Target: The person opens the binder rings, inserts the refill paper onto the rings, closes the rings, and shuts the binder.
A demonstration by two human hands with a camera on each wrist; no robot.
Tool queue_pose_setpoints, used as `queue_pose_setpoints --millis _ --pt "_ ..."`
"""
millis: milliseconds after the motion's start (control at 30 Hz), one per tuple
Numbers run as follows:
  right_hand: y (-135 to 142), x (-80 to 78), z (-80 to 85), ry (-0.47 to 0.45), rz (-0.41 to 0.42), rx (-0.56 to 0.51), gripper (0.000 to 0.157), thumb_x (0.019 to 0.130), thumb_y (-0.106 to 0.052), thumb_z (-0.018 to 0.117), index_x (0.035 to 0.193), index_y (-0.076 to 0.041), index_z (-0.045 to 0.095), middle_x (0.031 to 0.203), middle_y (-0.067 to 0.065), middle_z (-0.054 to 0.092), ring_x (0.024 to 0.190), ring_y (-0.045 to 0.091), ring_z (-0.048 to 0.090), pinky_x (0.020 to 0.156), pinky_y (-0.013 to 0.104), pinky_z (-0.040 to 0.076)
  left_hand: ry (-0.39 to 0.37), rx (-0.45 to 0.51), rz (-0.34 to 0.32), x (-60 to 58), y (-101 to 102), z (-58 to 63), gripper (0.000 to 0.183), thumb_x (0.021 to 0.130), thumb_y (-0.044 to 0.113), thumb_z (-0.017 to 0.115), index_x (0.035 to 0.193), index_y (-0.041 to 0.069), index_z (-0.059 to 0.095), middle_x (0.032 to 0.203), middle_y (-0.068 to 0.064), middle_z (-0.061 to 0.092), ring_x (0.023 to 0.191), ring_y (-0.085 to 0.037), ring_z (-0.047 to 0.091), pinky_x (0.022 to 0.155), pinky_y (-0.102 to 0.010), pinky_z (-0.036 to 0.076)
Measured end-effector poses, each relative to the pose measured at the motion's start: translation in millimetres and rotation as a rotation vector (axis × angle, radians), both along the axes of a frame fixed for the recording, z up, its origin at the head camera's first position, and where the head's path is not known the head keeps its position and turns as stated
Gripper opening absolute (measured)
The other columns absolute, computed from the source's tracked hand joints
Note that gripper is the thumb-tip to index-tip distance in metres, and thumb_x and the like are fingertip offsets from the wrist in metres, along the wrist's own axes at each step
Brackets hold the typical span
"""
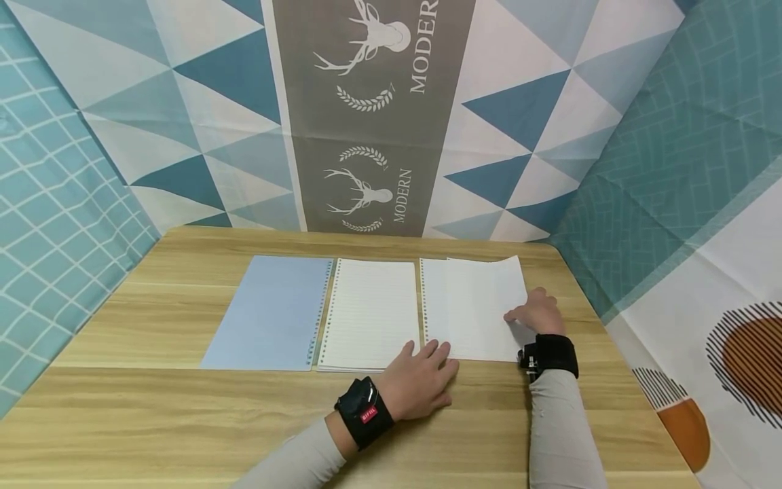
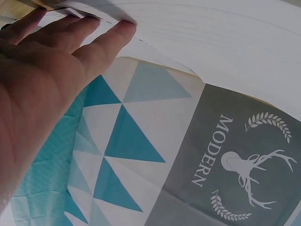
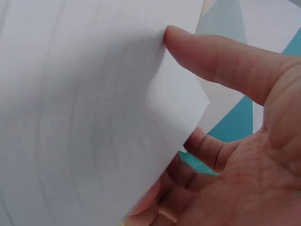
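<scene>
On the right, white sheets [image 1: 476, 305] with punched holes down the left side lie in a stack, the top one shifted right with its far right corner lifted. My right hand [image 1: 537, 311] pinches their right edge, thumb above and fingers beneath; in the right wrist view the lined paper [image 3: 84, 122] bends by the thumb [image 3: 207, 52]. A lined, hole-punched white stack [image 1: 373, 305] sits in the middle. My left hand [image 1: 421, 380] spreads its fingers at the near edges of both white stacks, its fingertips against paper [image 2: 216, 42] in the left wrist view.
A light blue hole-punched cover sheet [image 1: 271, 312] lies left of the white stacks. All rest on a wooden table [image 1: 153, 421]. Patterned cloth [image 1: 366, 122] hangs behind it, with more cloth on both sides.
</scene>
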State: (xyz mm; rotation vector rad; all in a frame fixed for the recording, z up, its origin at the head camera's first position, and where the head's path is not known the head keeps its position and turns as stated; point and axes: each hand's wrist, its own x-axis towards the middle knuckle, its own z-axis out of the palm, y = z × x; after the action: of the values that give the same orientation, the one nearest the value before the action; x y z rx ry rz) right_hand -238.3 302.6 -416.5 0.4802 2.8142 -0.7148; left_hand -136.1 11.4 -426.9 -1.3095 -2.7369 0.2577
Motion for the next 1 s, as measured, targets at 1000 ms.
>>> queue_pose_setpoints --millis 1000 --pt "45.4 11.7 -6.5 -0.028 -0.173 -0.82 0.053 0.101 -0.006 0.047 0.152 -0.001 0.034 0.09 -0.007 0.067 0.081 0.011 0.066 0.074 0.031 0.057 -0.099 0.019 -0.004 -8.8 -2.9 0.2 0.05 0.1 0.057 0.055 0.138 0.025 0.048 0.154 -0.003 0.049 0.144 -0.023 0.049 0.108 -0.054 0.048"
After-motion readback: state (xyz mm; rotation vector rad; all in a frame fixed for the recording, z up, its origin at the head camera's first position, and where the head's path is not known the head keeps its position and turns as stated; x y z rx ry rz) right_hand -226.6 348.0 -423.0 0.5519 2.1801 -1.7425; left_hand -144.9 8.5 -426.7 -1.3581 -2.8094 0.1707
